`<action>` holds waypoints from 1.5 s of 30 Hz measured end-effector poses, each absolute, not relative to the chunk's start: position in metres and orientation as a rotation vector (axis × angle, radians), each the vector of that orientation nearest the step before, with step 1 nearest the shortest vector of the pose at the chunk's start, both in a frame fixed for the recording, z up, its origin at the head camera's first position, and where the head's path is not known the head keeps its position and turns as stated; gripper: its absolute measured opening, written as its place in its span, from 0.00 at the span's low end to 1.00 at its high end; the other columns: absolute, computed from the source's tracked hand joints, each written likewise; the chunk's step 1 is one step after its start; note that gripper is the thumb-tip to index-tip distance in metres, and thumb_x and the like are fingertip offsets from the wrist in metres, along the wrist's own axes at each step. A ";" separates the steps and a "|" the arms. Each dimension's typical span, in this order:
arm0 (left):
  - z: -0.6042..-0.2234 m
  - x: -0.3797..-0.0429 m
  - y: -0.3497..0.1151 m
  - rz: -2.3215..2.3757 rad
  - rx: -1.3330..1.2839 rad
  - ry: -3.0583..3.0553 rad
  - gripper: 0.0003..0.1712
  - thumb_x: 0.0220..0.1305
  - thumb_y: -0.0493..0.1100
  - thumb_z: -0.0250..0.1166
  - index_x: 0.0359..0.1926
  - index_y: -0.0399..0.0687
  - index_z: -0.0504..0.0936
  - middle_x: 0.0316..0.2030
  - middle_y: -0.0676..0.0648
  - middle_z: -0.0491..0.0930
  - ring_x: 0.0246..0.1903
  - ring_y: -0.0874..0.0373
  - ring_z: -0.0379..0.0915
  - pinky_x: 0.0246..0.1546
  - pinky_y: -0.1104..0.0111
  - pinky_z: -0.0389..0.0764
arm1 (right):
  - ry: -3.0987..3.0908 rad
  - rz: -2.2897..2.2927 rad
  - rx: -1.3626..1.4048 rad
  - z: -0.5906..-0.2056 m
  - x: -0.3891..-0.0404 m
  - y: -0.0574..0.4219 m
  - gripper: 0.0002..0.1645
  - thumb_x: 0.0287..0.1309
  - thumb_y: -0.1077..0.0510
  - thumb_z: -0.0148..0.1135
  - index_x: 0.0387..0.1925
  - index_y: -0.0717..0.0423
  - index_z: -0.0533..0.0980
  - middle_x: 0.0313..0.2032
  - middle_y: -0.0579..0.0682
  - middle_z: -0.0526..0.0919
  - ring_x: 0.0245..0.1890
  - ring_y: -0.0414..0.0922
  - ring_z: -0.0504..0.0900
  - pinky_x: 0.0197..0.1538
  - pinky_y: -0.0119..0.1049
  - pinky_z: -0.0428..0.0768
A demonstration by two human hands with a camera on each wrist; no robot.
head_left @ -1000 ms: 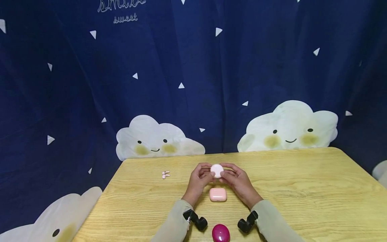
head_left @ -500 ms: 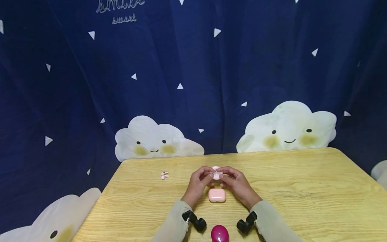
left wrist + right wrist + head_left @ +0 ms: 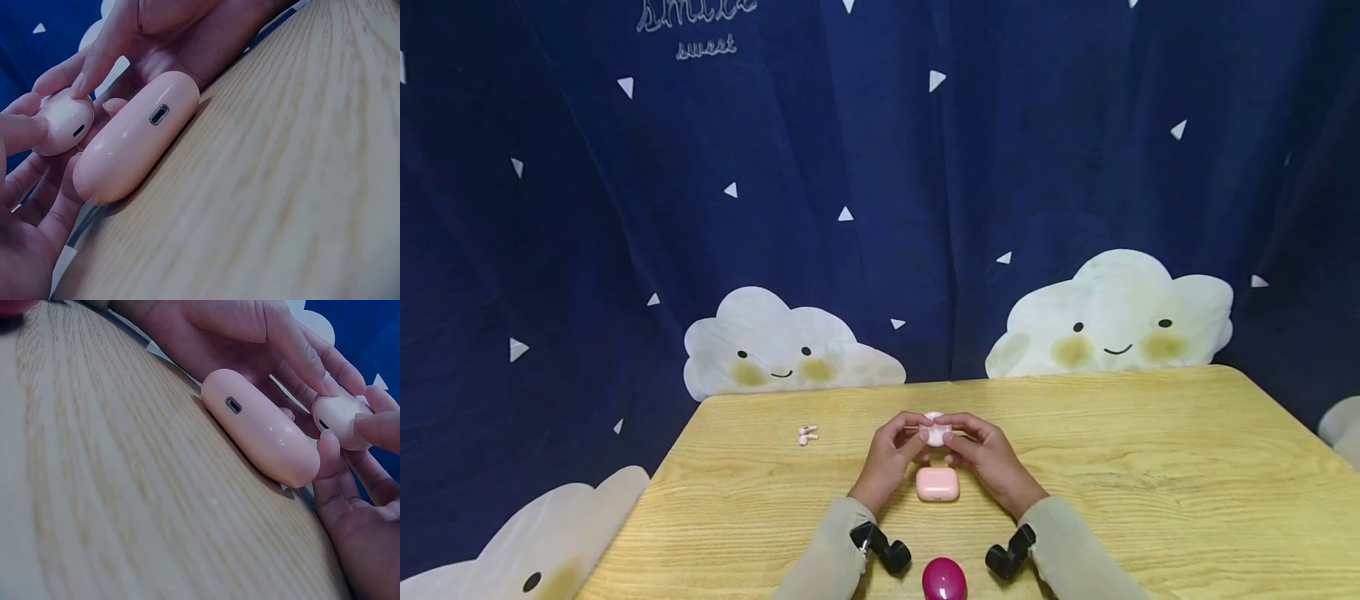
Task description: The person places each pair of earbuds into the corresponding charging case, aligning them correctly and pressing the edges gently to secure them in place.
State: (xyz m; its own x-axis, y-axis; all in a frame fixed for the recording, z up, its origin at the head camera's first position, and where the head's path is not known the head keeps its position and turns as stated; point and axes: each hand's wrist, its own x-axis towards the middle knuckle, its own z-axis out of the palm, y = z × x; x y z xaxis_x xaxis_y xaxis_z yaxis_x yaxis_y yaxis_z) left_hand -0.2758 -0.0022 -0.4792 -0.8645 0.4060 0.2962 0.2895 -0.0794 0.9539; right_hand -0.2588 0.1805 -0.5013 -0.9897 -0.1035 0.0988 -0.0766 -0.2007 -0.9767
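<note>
A small rounded pale-pink earbud case (image 3: 936, 436) is held between both hands above the back middle of the table. My left hand (image 3: 886, 462) pinches its left side, the thumb on the near face and the index finger over the top. From the right, my right hand (image 3: 991, 462) pinches it the same way. A dark port slot shows on the held case (image 3: 67, 122) in the left wrist view. Just below the hands, a larger pink earbud case (image 3: 937, 484) lies closed on the table, its metal-rimmed port facing the wrist cameras. Fingers partly cover the held case.
Two pale-pink earbuds (image 3: 808, 435) lie on the wooden table (image 3: 1150, 483) to the left of the hands. A glossy magenta round case (image 3: 944, 578) sits at the front, between the forearms. A dark blue curtain (image 3: 850, 167) with clouds hangs behind the table's far edge.
A second ago the held case showed its full round face; now the index fingers have curled over its top and the hands are slightly lower. Little differs from half a second ago.
</note>
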 end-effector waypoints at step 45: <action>-0.481 -0.277 -0.004 2.137 0.711 2.075 0.23 0.64 0.31 0.61 0.61 0.39 0.73 0.49 0.35 0.75 0.43 0.53 0.75 0.40 0.47 0.82 | 1.993 -2.398 -0.104 -0.505 -0.262 0.177 0.25 0.61 0.58 0.64 0.54 0.72 0.71 0.40 0.53 0.81 0.39 0.45 0.81 0.40 0.33 0.82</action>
State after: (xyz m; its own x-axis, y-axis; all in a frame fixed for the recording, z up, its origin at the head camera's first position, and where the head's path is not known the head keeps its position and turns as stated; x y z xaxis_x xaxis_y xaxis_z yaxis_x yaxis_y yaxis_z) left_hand -0.2772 -0.0040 -0.4814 -0.8893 0.3690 0.2703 0.2592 -0.0802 0.9625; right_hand -0.2616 0.1766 -0.5050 -0.9976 -0.0591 0.0374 -0.0260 -0.1835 -0.9827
